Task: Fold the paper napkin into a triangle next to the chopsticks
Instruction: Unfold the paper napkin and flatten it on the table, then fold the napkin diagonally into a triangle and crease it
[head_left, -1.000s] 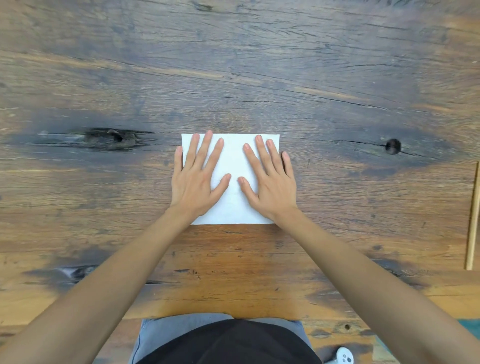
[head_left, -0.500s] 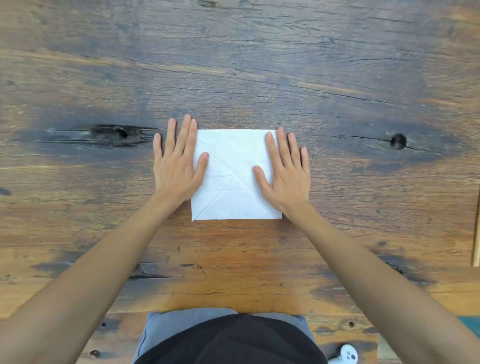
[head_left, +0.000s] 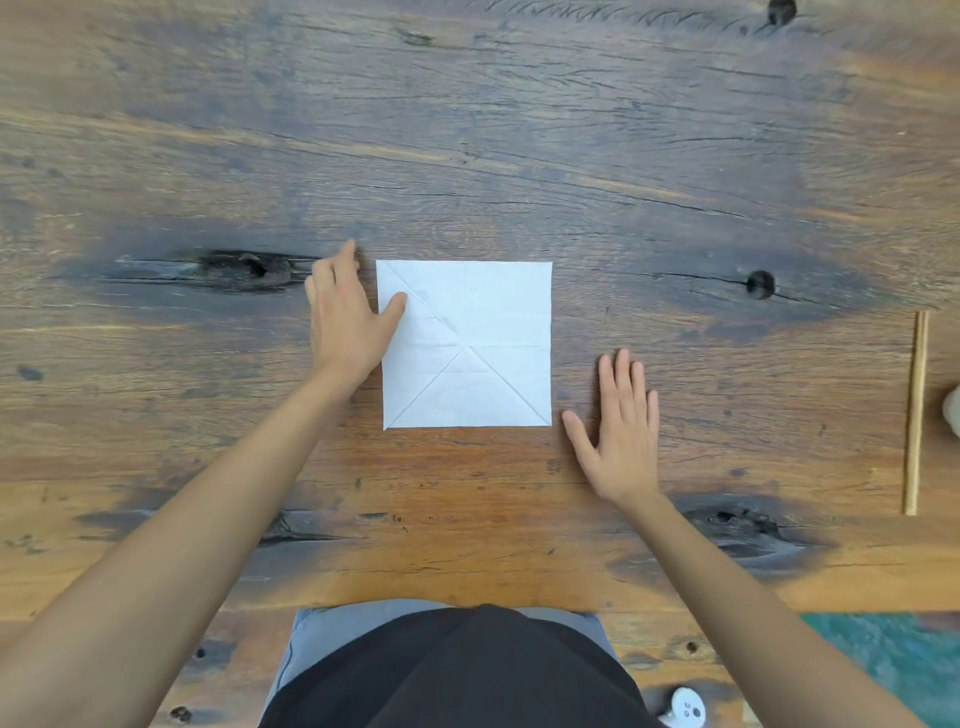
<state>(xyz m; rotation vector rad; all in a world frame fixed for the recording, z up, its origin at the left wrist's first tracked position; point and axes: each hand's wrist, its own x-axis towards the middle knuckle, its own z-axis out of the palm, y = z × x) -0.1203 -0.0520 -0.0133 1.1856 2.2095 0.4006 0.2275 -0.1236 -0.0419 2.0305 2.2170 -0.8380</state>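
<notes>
The white square paper napkin (head_left: 467, 344) lies unfolded and flat mid-table, creased with diagonals. Half a second ago both hands flanked it closely; now the right hand (head_left: 618, 436) has drawn away to the bare dark weathered wooden table (head_left: 519, 130), fingers spread, holding nothing. The left hand (head_left: 345, 322) is open, its thumb on the napkin's left edge. The pale wooden chopsticks (head_left: 915, 410) lie well apart at right. A white object at the right edge is cut off.
</notes>
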